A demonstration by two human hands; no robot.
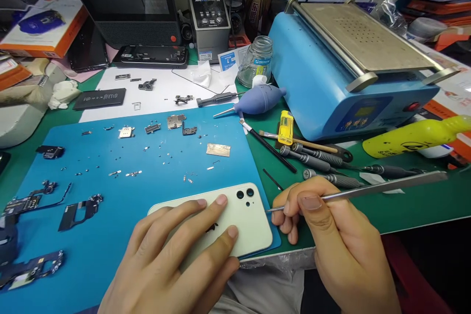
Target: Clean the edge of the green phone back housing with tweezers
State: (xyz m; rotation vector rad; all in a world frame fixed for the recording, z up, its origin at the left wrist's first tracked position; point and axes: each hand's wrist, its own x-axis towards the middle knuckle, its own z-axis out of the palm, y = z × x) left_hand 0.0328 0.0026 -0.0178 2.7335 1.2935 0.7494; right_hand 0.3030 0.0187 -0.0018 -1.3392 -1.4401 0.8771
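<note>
A pale green phone lies back side up at the front edge of the blue mat, its camera lenses toward the right. My left hand rests on the phone's back with fingers spread, covering much of it. Between the thumb and fingers of my right hand are slim metal tweezers. Their fine tip points left, close beside the phone's camera end; I cannot tell whether it touches. The broad rear of the tweezers extends to the right above the green table.
Tiny screws and brackets dot the blue mat; flex cables lie at left. Beyond are a black battery, a blue air blower and a glass jar. Screwdrivers lie before a blue heating machine.
</note>
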